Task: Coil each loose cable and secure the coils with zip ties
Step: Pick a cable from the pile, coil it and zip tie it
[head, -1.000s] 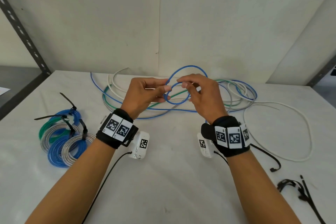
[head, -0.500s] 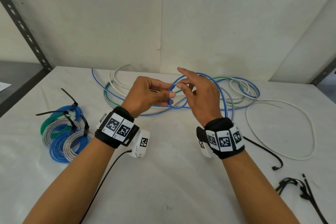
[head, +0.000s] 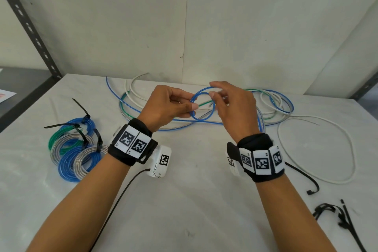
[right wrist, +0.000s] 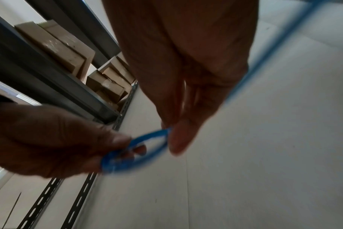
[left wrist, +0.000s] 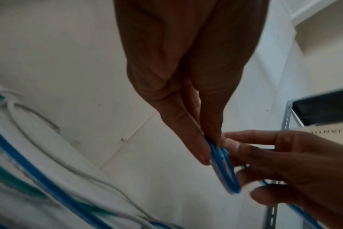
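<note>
Above the white surface (head: pixel 194 200), your left hand (head: pixel 163 106) pinches a small loop of blue cable (head: pixel 201 104) between thumb and curled fingers, wrist raised. Your right hand (head: pixel 235 108), fingers bent, nips the loop's far side with its fingertips. The cable's slack trails back into the loose tangle (head: pixel 270 104) behind your hands.

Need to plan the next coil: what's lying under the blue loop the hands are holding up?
Beneath the blue loop lie loose blue, green and white cables on the table. The right hand covers where those strands cross, so any tangling there is hidden.
</note>
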